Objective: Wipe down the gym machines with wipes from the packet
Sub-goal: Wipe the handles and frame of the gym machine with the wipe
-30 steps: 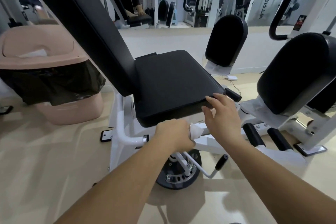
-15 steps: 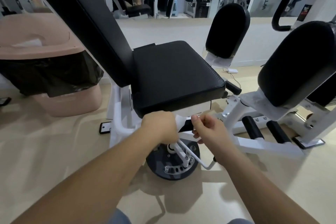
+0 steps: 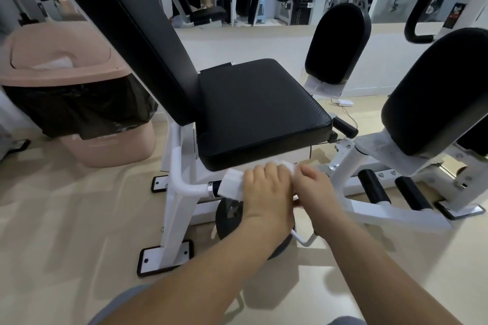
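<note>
Shifted leftward since earlier, at the gym machine (image 3: 175, 155) just below its black seat (image 3: 258, 113), the left hand (image 3: 266, 192) clasps the white wipe (image 3: 233, 185) over the side handle (image 3: 214, 187). The right hand (image 3: 314, 187), fingers curled, touches the left hand; I cannot tell whether it grips the wipe.

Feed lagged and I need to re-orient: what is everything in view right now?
seat: one, black, centre
backrest: one, black, tilted, behind the seat
frame: one, white, under the seat
wipe: one, white, below the seat's front edge
leg pads: two, black, right of the seat
foot rollers: two, black, low right
bin: one, pink with black liner, left
adapter: one, white, floor by the wall
left hand: one, grips the wipe
right hand: one, holds the wipe's right end
</note>
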Action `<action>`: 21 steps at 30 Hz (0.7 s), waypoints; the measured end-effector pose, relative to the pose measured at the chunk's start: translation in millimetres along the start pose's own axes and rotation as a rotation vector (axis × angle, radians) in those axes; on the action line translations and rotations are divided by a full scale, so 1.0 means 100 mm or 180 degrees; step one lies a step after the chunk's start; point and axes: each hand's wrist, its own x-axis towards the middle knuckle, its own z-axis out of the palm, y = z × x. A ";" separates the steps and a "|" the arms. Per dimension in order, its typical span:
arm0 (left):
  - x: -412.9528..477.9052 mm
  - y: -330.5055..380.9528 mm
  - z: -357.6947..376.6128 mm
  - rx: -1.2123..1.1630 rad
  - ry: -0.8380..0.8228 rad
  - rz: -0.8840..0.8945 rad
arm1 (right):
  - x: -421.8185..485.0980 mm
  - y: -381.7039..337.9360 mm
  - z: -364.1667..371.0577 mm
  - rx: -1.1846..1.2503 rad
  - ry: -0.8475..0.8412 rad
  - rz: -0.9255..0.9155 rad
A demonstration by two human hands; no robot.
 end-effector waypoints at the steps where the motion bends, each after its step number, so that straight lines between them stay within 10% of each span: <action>1: 0.10 0.02 -0.06 -0.0004 -0.0135 0.0095 | -0.02 0.01 -0.02 -0.0051 -0.0106 0.0254; 14: 0.45 -0.60 -0.32 -0.0384 -0.1719 0.0177 | -0.14 -0.02 -0.04 0.0149 -0.0002 0.0271; 21: -0.37 -0.62 0.12 -0.0785 0.0535 0.0145 | -0.21 0.01 -0.03 0.0937 -0.0094 0.0258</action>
